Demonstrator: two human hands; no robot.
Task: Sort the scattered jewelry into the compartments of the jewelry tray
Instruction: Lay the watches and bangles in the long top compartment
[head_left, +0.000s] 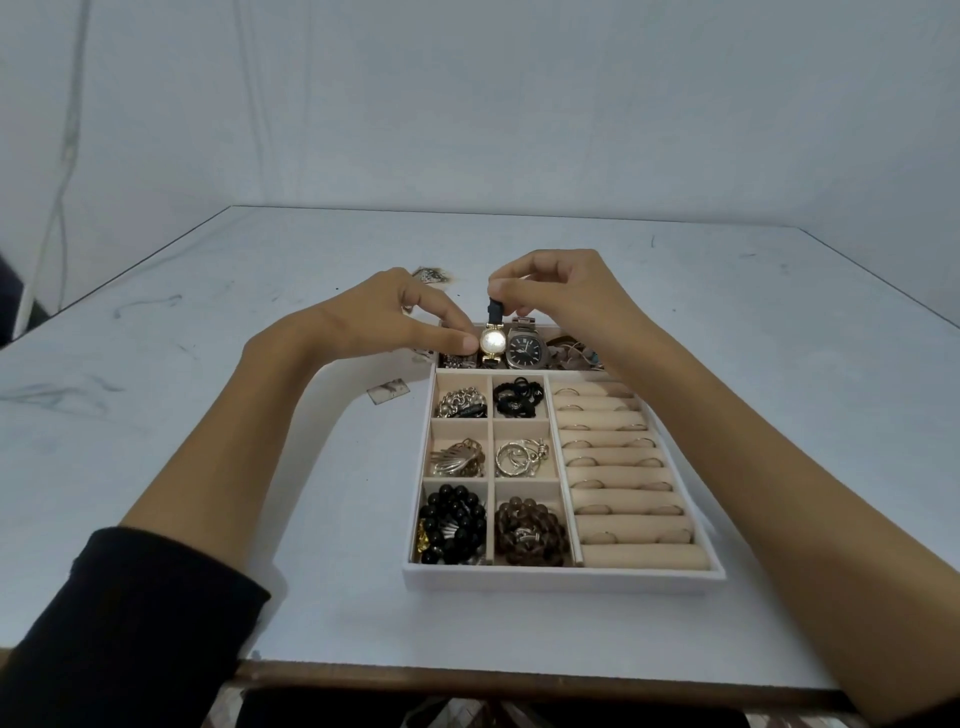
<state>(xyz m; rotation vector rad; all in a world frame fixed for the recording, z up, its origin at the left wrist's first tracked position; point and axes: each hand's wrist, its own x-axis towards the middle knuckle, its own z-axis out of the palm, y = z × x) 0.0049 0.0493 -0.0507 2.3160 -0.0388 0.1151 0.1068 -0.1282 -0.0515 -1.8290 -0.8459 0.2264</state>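
Much of the far compartment of the jewelry tray (561, 579) is hidden behind two raised wrists. The pieces at its right end are a tangle too small to name, and a dark item at its left end sits half under the left thumb. A patterned scrap (428, 274) on the table (208, 415) shows only partly past the left knuckles. A black sleeve (145, 623) is cut off at the lower left corner.

The right hand (561, 286) pinches the top of the dark strap of a gold watch (492, 341) between thumb and forefinger, its other fingers curled. The watch hangs upright over the far compartment, pale dial toward the camera, just beside a steel watch (524, 349) with a dark face lying there.

The left hand (395, 312) has thumb and forefinger drawn close together at the left edge of the gold case. The thumb tip touches it, but whether the pair actually grips cannot be told.

Nearer the camera, six small compartments hold a silver chain (460, 402), black pieces (517, 397), a gold leaf-shaped piece (457, 457), silver hoops (519, 457), a black bead bracelet (452, 522) and a brown bead bracelet (530, 530). Thin rings stand in the ring rolls (623, 467) on the right. A small card (388, 391) lies on the table just left of the tray.
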